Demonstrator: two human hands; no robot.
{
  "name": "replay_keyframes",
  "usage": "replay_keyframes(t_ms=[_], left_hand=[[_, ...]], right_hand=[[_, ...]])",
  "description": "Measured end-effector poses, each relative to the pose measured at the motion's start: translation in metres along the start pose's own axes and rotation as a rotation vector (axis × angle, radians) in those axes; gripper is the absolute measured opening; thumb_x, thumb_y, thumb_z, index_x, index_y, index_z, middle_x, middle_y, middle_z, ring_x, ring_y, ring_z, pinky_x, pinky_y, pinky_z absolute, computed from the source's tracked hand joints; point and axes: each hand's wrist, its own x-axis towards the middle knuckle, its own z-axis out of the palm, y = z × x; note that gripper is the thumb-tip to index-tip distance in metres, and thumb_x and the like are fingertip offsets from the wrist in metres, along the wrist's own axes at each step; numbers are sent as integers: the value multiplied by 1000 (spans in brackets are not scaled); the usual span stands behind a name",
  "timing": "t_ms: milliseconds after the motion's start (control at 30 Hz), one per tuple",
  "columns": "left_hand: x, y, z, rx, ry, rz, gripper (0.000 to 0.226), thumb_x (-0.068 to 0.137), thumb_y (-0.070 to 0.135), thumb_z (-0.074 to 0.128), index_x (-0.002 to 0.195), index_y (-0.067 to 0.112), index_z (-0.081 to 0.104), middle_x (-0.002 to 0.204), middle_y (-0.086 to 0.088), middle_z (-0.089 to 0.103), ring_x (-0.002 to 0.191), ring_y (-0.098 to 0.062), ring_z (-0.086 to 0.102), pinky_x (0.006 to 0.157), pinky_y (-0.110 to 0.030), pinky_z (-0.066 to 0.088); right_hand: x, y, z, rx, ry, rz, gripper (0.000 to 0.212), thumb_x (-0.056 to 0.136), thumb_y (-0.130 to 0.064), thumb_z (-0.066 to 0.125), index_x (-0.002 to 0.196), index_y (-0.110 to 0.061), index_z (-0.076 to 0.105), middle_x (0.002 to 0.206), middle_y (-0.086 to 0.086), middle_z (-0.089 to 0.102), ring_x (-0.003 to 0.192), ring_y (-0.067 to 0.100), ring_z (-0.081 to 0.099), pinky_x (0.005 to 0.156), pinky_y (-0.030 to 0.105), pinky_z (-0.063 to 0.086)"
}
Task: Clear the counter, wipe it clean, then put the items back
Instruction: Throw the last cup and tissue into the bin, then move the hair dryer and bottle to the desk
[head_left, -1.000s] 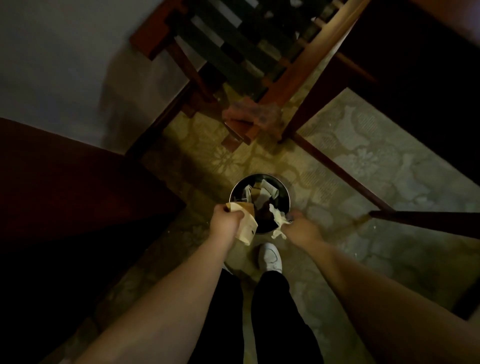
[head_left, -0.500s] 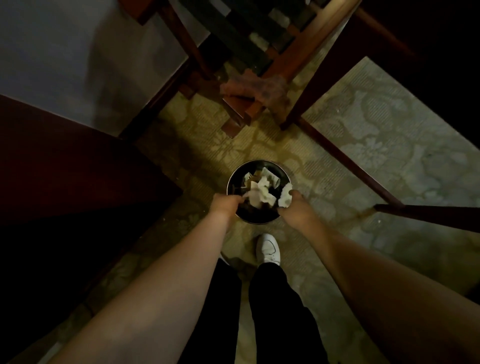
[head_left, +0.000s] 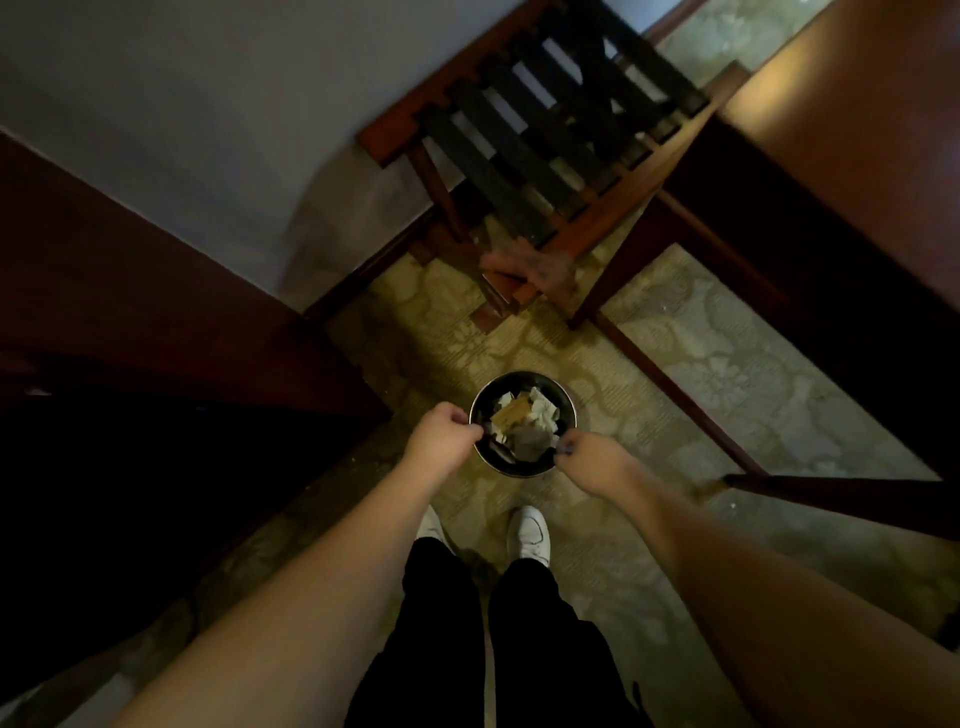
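We've only got the one head-worn wide-angle cam here, looking almost straight down past both forearms at the round bin on the patterned floor, our white shoes near the frame's bottom-middle.

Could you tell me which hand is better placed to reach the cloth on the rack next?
Probably the right hand: it hovers at the bin's right rim, nearer the cloth draped on the rack. The left hand sits farther left. Both look empty.
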Motion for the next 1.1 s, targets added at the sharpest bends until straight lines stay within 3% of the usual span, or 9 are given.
replay_keyframes(t_ms=[167, 300, 433, 600, 700, 867, 967, 1100], left_hand=[[-74, 16, -54, -44, 85, 78, 32, 90, 28, 63, 119, 19, 56, 115, -2, 58, 94, -19, 60, 71, -28, 48], [-135, 19, -100, -119, 159, 132, 26, 92, 31, 62, 115, 20, 57, 111, -1, 58, 84, -15, 59, 60, -24, 43], [-199, 16, -146, -124, 269, 204, 18, 93, 33, 60, 107, 23, 58, 102, 2, 59, 72, -9, 57, 51, -20, 37], [-276, 3, -198, -156, 453, 257, 18, 94, 35, 58, 109, 25, 57, 93, 6, 58, 64, -6, 54, 44, -14, 33], [-315, -10, -222, -175, 567, 275, 17, 95, 35, 58, 110, 27, 57, 95, 10, 56, 69, -6, 56, 48, -14, 35], [-367, -38, -255, -254, 701, 293, 16, 93, 36, 60, 109, 30, 59, 99, 10, 60, 77, -8, 62, 56, -20, 48], [-393, -55, -275, -314, 747, 328, 15, 93, 36, 59, 107, 31, 60, 96, 10, 61, 75, -8, 62, 56, -20, 45], [-419, -77, -306, -410, 821, 384, 8, 93, 35, 59, 99, 32, 64, 87, 11, 61, 68, -5, 56, 57, -19, 41]], right_hand=[[-69, -57, -36, -110, 68, -162, 28, 95, -23, 45, 120, -15, 56, 107, 7, 64, 97, 22, 62, 80, 32, 49], [-117, -106, -58, -229, 84, -291, 29, 94, -25, 45, 119, -15, 57, 108, 5, 63, 96, 21, 60, 77, 31, 47], [-168, -151, -77, -388, 126, -455, 28, 94, -31, 48, 115, -15, 58, 109, 4, 61, 94, 19, 59, 83, 36, 52], [-226, -209, -92, -513, 181, -657, 35, 95, -39, 48, 124, -21, 55, 117, -1, 61, 95, 14, 59, 78, 28, 50], [-258, -243, -92, -555, 207, -747, 36, 96, -41, 48, 127, -23, 53, 117, -3, 60, 86, 9, 58, 70, 23, 48], [-310, -296, -88, -630, 259, -914, 33, 95, -43, 49, 122, -26, 56, 115, -8, 61, 98, 9, 58, 80, 25, 49], [-340, -326, -83, -628, 266, -1002, 27, 94, -41, 51, 114, -25, 60, 108, -8, 63, 94, 7, 59, 82, 31, 53], [-373, -366, -76, -601, 279, -1094, 24, 95, -40, 51, 114, -29, 60, 104, -13, 63, 91, 3, 57, 79, 26, 51]])
